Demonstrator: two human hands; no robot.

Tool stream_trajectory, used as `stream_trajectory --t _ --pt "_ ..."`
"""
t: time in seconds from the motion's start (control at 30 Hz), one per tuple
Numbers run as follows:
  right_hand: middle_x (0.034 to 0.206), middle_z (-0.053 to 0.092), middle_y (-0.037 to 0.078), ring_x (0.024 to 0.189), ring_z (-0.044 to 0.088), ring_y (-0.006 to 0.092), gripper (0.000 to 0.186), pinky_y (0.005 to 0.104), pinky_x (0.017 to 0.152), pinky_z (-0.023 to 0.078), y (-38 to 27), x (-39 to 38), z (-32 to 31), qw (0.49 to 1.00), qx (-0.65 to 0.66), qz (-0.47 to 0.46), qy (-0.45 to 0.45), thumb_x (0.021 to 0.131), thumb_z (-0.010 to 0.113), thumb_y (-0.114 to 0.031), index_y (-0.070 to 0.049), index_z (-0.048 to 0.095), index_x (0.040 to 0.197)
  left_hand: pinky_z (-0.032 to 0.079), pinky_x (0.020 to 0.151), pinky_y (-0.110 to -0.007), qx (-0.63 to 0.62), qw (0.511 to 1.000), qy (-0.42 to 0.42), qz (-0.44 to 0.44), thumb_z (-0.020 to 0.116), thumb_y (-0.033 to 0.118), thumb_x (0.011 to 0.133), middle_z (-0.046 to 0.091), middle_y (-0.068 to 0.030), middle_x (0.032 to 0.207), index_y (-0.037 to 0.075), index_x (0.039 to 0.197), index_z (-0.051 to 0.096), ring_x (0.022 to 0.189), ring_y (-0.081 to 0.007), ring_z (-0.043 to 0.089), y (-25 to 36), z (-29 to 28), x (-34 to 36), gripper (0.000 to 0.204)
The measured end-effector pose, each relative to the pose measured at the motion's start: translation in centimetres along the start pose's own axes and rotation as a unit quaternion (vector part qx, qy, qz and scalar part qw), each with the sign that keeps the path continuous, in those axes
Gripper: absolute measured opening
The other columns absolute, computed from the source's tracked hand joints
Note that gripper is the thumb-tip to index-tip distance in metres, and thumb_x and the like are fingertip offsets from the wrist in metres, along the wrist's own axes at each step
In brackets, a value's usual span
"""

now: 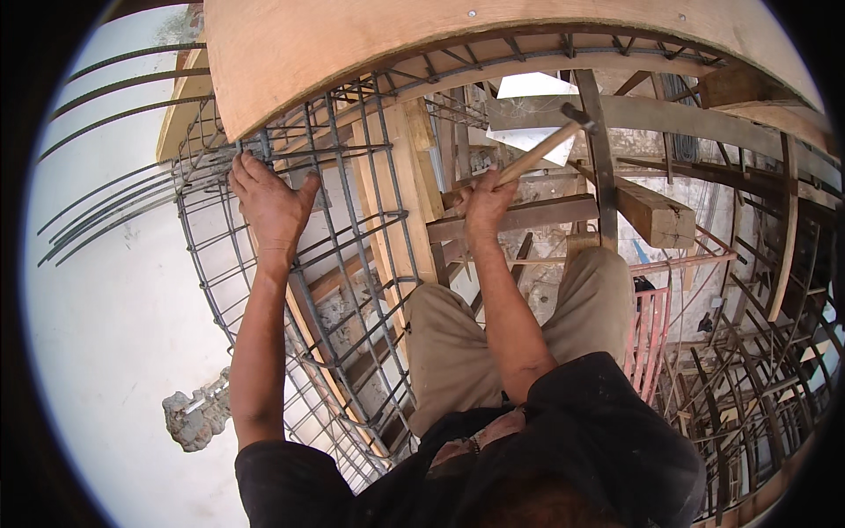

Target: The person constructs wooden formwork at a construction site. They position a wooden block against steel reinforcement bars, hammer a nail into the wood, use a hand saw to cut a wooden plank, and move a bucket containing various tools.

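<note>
While the right hand grips the hammer by its handle, head pointing far right, presumably for leverage, the left hand rests beside the plywood sheet's near-left corner, perhaps for balance, whether grasping the rebar cage I cannot tell.

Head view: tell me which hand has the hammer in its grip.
The right hand, closed round the wooden-handled hammer; the left hand shows no tool and rests at the rebar cage.

Timber boards | rebar cage above, apparently resting on them
</note>
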State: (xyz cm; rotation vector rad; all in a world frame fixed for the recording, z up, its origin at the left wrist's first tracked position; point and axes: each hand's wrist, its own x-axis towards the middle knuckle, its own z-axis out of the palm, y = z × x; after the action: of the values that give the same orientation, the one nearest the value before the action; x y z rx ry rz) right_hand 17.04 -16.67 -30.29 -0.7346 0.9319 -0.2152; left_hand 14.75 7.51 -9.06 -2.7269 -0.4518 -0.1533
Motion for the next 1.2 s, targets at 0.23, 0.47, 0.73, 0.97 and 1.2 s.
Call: stream_trajectory --t 0.23,0.47,0.73,0.97,1.2 --pt "0.065 0.043 -0.001 0.045 0.040 0.0102 0.025 0.0293 0.038 0.037 -3.8 -1.5 -3.7 0.910 -0.180 0.289 -0.236 0.101 0.057 -0.031 -0.012 0.042 0.096 0.040 0.106 -0.056 0.020 1.000 -0.010 -0.017 0.084 0.037 0.069 0.033 -0.0320 0.145 -0.012 0.140 0.027 0.135 -0.0471 0.033 -1.8 -0.2 -1.3 0.103" --pt "0.064 0.044 -0.001 0.043 0.040 0.0106 0.027 0.0293 0.037 0.037 6.0 -5.1 -2.9 0.883 -0.240 0.360 -0.180 0.100 0.059 -0.032 -0.012 0.043 0.094 0.039 0.107 -0.055 0.008 1.000 0.014 0.014 0.084 0.037 0.069 0.036 -0.0322 0.143 -0.014 0.137 0.031 0.133 -0.0474 0.034 -0.3 0.8 -0.4 0.100" --pt "0.063 0.043 0.002 0.042 0.040 0.0113 0.027 0.0293 0.036 0.035 0.0 0.2 -2.2 0.973 -0.104 0.148 -0.145 0.100 0.060 -0.034 -0.011 0.045 0.097 0.037 0.109 -0.056 -0.006 1.000 0.004 -0.006 0.084 0.036 0.068 0.035 -0.0331 0.144 -0.014 0.140 0.029 0.135 -0.0481 0.033 -0.9 -0.1 -0.6 0.103" --pt "0.066 0.047 0.001 0.045 0.043 0.0126 0.026 0.0296 0.038 0.038 5.5 -2.2 -8.6 0.789 -0.218 0.536 -0.205 0.101 0.054 -0.033 -0.009 0.044 0.103 0.030 0.114 -0.053 0.002 1.000 0.005 -0.012 0.083 0.030 0.070 0.036 -0.0346 0.141 -0.015 0.136 0.030 0.133 -0.0503 0.033 -0.2 -0.7 -0.6 0.096" --pt "0.064 0.047 -0.002 0.044 0.041 0.0095 0.030 0.0281 0.040 0.038 2.4 -0.6 -3.8 0.894 -0.205 0.358 -0.178 0.100 0.057 -0.038 -0.010 0.048 0.094 0.041 0.104 -0.059 0.007 1.000 -0.010 -0.017 0.083 0.039 0.071 0.033 -0.0328 0.146 -0.013 0.141 0.028 0.135 -0.0491 0.033 -0.1 -0.6 -0.2 0.104"
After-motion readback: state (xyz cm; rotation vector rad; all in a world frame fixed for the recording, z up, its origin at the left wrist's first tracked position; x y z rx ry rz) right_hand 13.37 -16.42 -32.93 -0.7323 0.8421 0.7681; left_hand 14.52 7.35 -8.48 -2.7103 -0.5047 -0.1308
